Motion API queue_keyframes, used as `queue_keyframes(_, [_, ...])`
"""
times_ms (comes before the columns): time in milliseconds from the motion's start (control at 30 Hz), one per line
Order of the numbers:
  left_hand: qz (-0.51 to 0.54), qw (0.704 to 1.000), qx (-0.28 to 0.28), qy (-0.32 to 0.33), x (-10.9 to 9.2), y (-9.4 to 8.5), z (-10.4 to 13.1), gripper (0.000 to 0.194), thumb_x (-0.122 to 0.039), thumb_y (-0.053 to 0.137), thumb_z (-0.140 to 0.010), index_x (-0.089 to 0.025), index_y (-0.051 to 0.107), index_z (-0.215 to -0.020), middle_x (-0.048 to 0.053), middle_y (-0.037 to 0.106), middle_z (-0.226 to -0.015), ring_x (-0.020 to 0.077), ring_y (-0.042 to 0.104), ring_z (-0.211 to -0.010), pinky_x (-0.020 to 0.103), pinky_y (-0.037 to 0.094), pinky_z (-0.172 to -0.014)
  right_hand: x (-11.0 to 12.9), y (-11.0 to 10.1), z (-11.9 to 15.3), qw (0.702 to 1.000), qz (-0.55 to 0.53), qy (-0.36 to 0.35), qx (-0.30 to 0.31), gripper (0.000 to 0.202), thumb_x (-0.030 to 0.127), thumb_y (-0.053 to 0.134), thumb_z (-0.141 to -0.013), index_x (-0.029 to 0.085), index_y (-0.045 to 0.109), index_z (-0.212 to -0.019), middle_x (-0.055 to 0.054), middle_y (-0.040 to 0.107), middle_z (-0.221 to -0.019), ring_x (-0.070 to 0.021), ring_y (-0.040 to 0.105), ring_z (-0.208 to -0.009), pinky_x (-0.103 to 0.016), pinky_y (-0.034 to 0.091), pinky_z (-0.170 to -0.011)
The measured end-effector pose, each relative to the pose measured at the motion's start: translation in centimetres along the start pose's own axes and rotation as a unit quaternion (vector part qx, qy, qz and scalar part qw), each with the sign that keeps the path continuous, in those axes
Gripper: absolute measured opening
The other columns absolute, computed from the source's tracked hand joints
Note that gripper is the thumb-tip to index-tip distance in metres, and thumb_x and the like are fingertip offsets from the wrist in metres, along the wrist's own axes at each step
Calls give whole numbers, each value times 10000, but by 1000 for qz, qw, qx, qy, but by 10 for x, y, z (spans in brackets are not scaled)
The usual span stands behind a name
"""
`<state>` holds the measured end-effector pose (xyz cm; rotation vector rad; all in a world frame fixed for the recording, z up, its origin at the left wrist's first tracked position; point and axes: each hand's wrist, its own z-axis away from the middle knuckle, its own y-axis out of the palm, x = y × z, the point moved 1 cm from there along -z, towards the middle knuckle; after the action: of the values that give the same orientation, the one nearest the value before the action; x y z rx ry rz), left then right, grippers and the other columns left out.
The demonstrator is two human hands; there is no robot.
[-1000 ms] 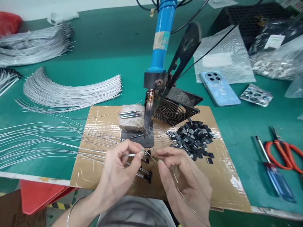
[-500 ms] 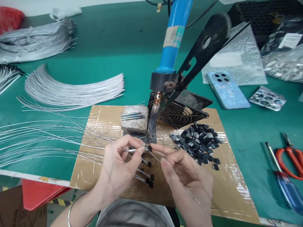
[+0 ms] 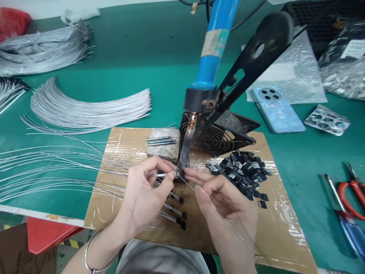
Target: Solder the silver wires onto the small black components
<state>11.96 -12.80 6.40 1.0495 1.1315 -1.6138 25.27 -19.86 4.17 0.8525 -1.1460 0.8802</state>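
Note:
My left hand (image 3: 148, 190) is closed, pinching thin white wires (image 3: 156, 175) near their ends, just under the tip of a blue-handled soldering iron (image 3: 186, 146). A small black connector (image 3: 181, 174) sits at the wire ends, between my two hands. With thumb and fingers my right hand (image 3: 225, 205) pinches a thin strand of solder wire (image 3: 189, 185), which runs toward the connector and trails back across the palm. The right fingertips are beside the connector; whether they touch it cannot be made out. Below, several wires end in black connectors (image 3: 182, 216) on the cardboard (image 3: 114, 213).
Loose black connectors (image 3: 242, 171) lie in a heap at the right. A black fan (image 3: 225, 133) and a block with thin rods (image 3: 162, 150) stand behind the iron tip. Bundled white wires (image 3: 85, 108), a phone (image 3: 278, 110), a screwdriver (image 3: 343, 220) and orange-handled pliers (image 3: 352, 194) surround the cardboard.
My left hand has lifted the wire ends slightly, closer to the iron tip. My right hand stays close by with the solder wire. The iron appears a little farther right in view.

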Motion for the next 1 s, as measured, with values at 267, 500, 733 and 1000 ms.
queue_keyframes(267, [3,1000,-5,2,-1,-1,-1,123,-135,691,-817,-186,662,-709,19,770,-826,146,670,-732,223,444,-584,4,1,-3,1000,10,3,-7,290,380,720,-932,258,590,-703,-79,804,-1139,-288,734,-1170,-462,605,-1000])
queue_keyframes(500, [1,1000,0,0,-3,0,-2,117,-148,691,-818,-187,666,-711,23,768,-826,159,679,-762,225,447,-588,4,0,-2,1000,5,-1,-4,272,354,715,-931,251,598,-708,-86,799,-1152,-288,729,-1182,-437,614,-969])
queue_keyframes(733, [-13,1000,3,2,-4,-3,0,104,-168,687,-822,-188,675,-721,27,771,-841,162,675,-769,224,405,-550,3,0,-2,1000,-3,-7,-4,251,309,718,-927,247,595,-718,-75,800,-1169,-274,748,-1140,-420,601,-977])
queue_keyframes(1000, [-22,1000,-2,9,-4,-3,0,109,-157,675,-813,-189,663,-709,19,763,-813,149,654,-721,222,386,-537,1,-1,-2,1000,1,-22,7,232,274,689,-943,255,601,-729,-48,803,-1162,-262,750,-1150,-395,627,-943])
